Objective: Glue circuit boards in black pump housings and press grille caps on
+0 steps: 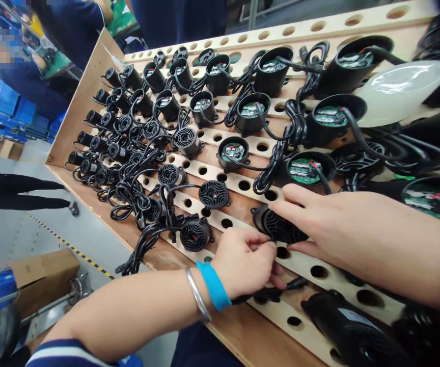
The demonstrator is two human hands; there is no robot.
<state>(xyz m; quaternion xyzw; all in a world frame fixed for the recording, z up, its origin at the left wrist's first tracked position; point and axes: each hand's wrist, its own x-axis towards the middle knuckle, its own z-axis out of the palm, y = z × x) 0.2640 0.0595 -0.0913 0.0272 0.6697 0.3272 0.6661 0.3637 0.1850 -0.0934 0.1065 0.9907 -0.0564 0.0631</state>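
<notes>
The right hand (315,219) holds a black can (281,229) with fingers on both sides. The can sits in a big wooden tray (88,71), between two strips with holes. The left hand (246,262) is close beside it, finger and thumb pinched together, but I cannot tell on what. A black plug (297,283) lies just below. Black cups with green insides (252,109) stand farther back.

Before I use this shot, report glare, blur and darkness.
Head view: glare streaks the white item; head view: blue bins at left look soft; head view: right edge falls to black; head view: the unit by the right hand reads dark, grille pattern faint.
</notes>
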